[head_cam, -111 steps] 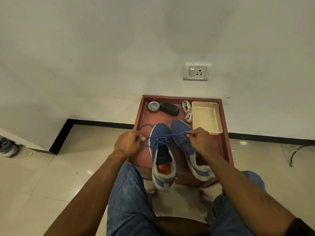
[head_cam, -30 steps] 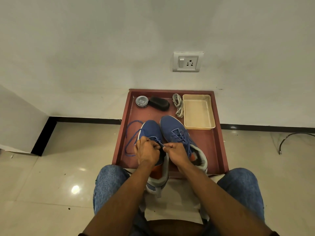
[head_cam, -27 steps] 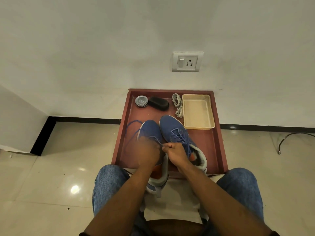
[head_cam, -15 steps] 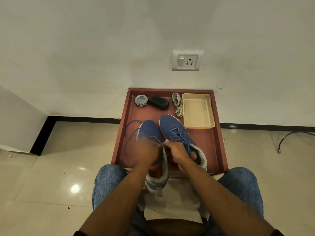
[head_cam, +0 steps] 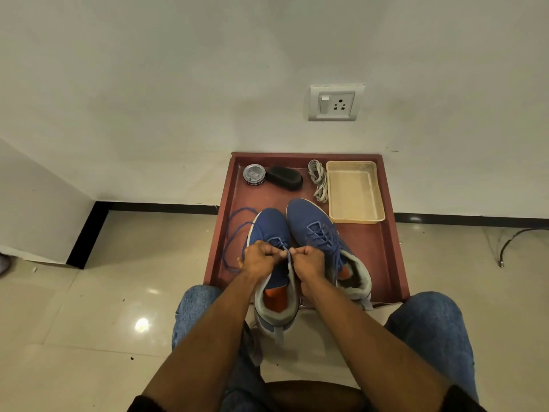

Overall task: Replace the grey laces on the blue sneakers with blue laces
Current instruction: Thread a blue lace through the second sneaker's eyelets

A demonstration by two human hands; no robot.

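Two blue sneakers stand side by side on a red-brown tray (head_cam: pixel 386 263). The left sneaker (head_cam: pixel 270 224) carries a blue lace (head_cam: pixel 234 233) whose loose length loops over the tray to its left. My left hand (head_cam: pixel 260 260) and my right hand (head_cam: pixel 307 261) meet over this shoe's eyelets, each pinching the blue lace between curled fingers. The right sneaker (head_cam: pixel 312 221) is laced in blue. A bundle of grey laces (head_cam: pixel 319 179) lies at the back of the tray.
At the tray's back stand a round tin (head_cam: pixel 254 174), a black brush (head_cam: pixel 285 177) and a beige plastic basket (head_cam: pixel 353 191). The tray sits against a white wall with a socket (head_cam: pixel 335 102). A dark cable (head_cam: pixel 514 239) lies on the floor at right.
Since 3.7 s ago both hands came in from pulling the lace ends apart to the middle of the left sneaker. Over the last second the left hand moved about, then settled beside the right.
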